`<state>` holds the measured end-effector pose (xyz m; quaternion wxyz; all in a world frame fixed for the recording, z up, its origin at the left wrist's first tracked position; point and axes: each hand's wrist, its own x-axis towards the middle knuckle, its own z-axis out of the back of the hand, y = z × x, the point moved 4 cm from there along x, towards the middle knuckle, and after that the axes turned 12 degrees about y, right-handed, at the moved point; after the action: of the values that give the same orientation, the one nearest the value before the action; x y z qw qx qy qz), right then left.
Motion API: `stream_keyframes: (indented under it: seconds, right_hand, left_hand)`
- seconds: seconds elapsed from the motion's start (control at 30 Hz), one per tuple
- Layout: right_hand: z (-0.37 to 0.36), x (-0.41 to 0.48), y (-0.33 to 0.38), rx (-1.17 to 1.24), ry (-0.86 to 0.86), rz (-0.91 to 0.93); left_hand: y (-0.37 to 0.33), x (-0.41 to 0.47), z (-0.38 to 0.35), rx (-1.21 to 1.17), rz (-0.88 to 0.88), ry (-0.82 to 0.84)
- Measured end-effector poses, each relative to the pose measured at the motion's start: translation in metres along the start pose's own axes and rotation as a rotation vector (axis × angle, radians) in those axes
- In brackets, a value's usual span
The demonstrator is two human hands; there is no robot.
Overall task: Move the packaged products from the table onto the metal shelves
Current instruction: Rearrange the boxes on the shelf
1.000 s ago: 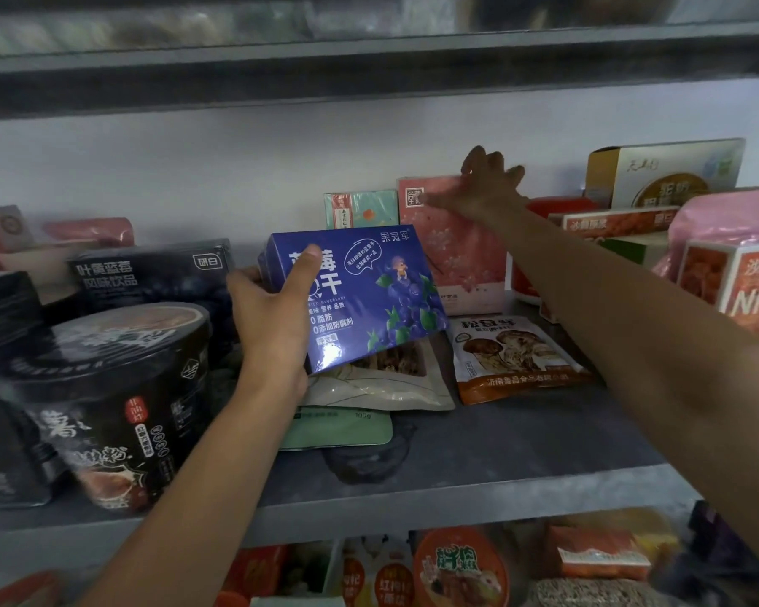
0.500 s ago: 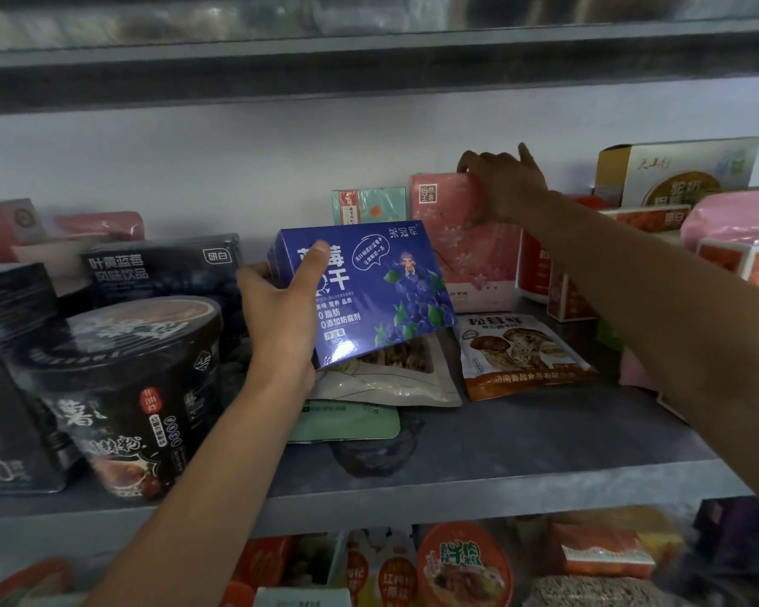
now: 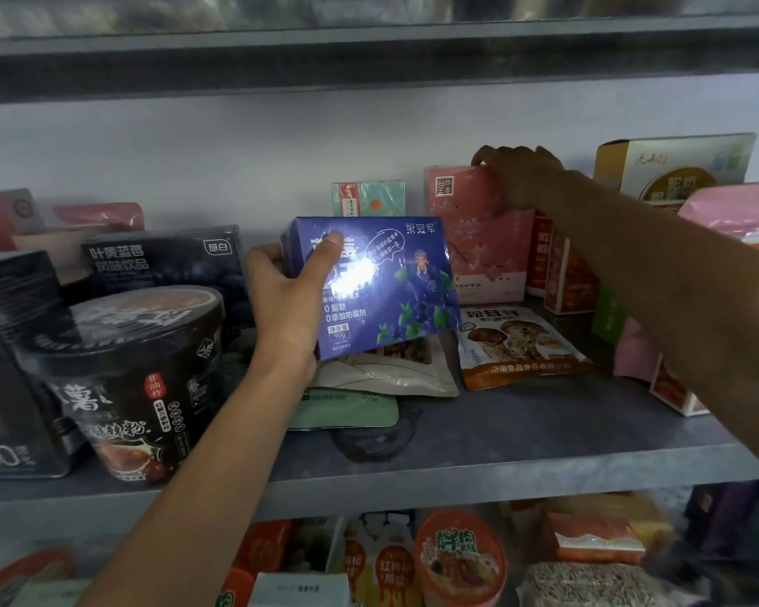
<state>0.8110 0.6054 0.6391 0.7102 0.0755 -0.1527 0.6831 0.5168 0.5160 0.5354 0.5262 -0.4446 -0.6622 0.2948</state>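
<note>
Head camera: many packages already stand on the metal shelf [image 3: 522, 431], so stocking looks well along, though the blue box [image 3: 382, 291] is not yet set down and the table is out of sight. The left hand [image 3: 285, 313] grips that box, thumb across its front, above flat pouches [image 3: 386, 374] at mid-shelf. The right hand [image 3: 518, 177] curls over the top of the pink box [image 3: 469, 238] at the shelf's back edge.
</note>
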Motion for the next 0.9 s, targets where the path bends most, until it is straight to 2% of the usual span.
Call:
stream_keyframes:
  seconds: [0.07, 0.3, 0.43, 0.63, 0.77, 0.9]
  right_hand:
    - [0.001, -0.005, -0.002, 0.028, -0.011, 0.006]
    - [0.015, -0.023, 0.033, 0.261, 0.137, 0.030]
    - [0.024, -0.083, 0.058, 0.484, 0.054, 0.123]
    - [0.011, -0.196, 0.059, 0.839, 0.096, 0.276]
    - [-0.010, -0.237, 0.034, 0.630, -0.066, 0.223]
    - [-0.022, -0.268, 0.022, 0.583, -0.216, 0.216]
  left_hand:
    - [-0.001, 0.000, -0.002, 0.030, -0.018, 0.016]
    - [-0.002, -0.002, -0.007, 0.026, -0.037, 0.053]
    - [-0.005, -0.007, -0.009, -0.005, -0.040, 0.087]
    - [-0.003, -0.034, -0.026, -0.071, 0.024, 0.242]
    - [0.009, -0.059, -0.043, -0.144, 0.101, 0.379]
    - [0.015, -0.074, -0.058, -0.102, 0.099, 0.496]
